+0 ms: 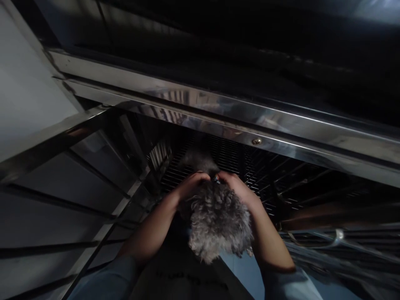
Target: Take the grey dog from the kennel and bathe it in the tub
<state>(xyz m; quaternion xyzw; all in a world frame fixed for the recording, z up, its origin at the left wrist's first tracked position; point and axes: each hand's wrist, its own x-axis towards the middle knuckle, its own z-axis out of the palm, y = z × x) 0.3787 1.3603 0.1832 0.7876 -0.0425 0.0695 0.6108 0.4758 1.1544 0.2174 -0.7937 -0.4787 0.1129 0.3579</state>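
Note:
A curly grey dog [220, 221] is between my forearms, its shaggy head end toward me and its darker back reaching into the metal cage. My left hand [196, 180] is closed at the left side of its neck, fingers curled into the fur. On the opposite side my right hand [236, 185] is closed likewise, its fingers near the left ones. A small shiny piece [216, 180] shows between the two hands at the neck; whether it belongs to a collar I cannot tell. Fur hides parts of my fingers.
A polished metal beam [200, 110] with a screw crosses just above my hands. The barred cage door [103, 233] stands at the left, more bars [340, 237] at the right. Dark slatted flooring [231, 156] lies inside the cage. A pale wall [28, 83] is at upper left.

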